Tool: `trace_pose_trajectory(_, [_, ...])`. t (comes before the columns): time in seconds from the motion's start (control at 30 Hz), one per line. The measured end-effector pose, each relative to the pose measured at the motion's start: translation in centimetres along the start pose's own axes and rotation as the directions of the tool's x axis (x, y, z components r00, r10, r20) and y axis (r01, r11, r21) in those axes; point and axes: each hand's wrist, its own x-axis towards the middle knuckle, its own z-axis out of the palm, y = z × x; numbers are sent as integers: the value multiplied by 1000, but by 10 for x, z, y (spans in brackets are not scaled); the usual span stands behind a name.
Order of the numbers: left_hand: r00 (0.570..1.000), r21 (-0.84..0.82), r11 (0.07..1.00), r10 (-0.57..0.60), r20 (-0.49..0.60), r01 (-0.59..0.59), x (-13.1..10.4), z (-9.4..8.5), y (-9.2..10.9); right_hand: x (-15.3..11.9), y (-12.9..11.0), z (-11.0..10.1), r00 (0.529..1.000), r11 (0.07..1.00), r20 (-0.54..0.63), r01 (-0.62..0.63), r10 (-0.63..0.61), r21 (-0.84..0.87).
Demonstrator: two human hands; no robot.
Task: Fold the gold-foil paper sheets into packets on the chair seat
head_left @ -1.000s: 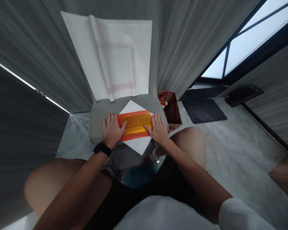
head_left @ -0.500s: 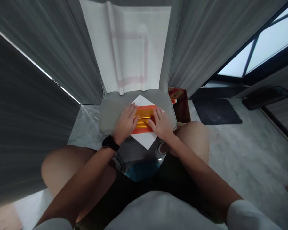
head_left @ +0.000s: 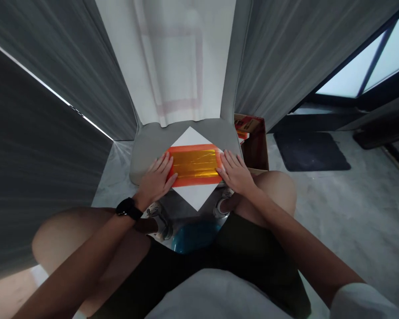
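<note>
A sheet of paper (head_left: 197,198), white at its two pointed corners with an orange band and a shiny gold rectangle (head_left: 194,163) across the middle, lies on the grey chair seat (head_left: 146,141). Its near corner juts past the seat's front edge. My left hand (head_left: 157,176) lies flat on the left end of the orange band, fingers stretched out. On the band's right end rests my right hand (head_left: 236,172), also flat with its fingers extended. Faint creases cross the gold surface between them.
A white sheet (head_left: 182,62) hangs over the chair back. Behind the seat's right side stands an open red box (head_left: 257,146) with items inside. A dark mat (head_left: 310,151) lies on the floor to the right. Something blue and see-through (head_left: 196,235) is below the seat's front.
My hands have moved apart, the left one outward to the left and the right one to the right, uncovering the gold rectangle. The gold surface looks flatter. The view has shifted slightly.
</note>
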Motion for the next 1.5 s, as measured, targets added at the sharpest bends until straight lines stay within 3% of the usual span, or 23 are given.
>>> trace_pose_trajectory(0.17, [991,33,992,-118,-65,120,-4,5,-4,4,-2,10,999,997,-34,-35,37,62])
trace_pose_trajectory(0.47, [984,-66,992,-119,-131,111,-23,21,-19,2,2,11,995,976,-91,-14,34,217])
trace_pose_trajectory(0.53, [989,-105,992,-81,-124,68,-31,17,-24,-8,8,12,994,972,-112,34,-8,231])
trace_pose_trajectory(0.63, [994,-126,988,75,-79,-84,-36,4,-30,-20,21,11,985,961,-118,149,-124,233])
trace_pose_trajectory(0.73, [984,-124,977,178,17,-175,-33,-8,-34,-21,33,8,956,932,-47,292,-289,215])
trace_pose_trajectory(0.9, [975,-90,974,214,64,-208,-36,-10,-34,-8,40,7,930,920,49,350,-364,177])
trace_pose_trajectory(1.07, [979,-84,976,202,2,-201,-62,-2,-28,-24,30,1,914,904,-34,404,-404,136])
trace_pose_trajectory(1.2, [994,-250,963,82,-79,-99,-73,-12,-18,-37,20,-15,895,871,-139,444,-423,208])
trace_pose_trajectory(1.37, [981,-532,841,-174,-85,103,-65,-41,8,-13,24,-59,955,830,-136,298,-265,472])
trace_pose_trajectory(1.43, [932,-613,759,-349,-100,219,-60,-49,24,19,30,-86,972,799,-56,220,-229,560])
trace_pose_trajectory(1.5, [845,-681,660,-523,-114,316,-55,-52,43,63,31,-114,978,807,13,163,-207,567])
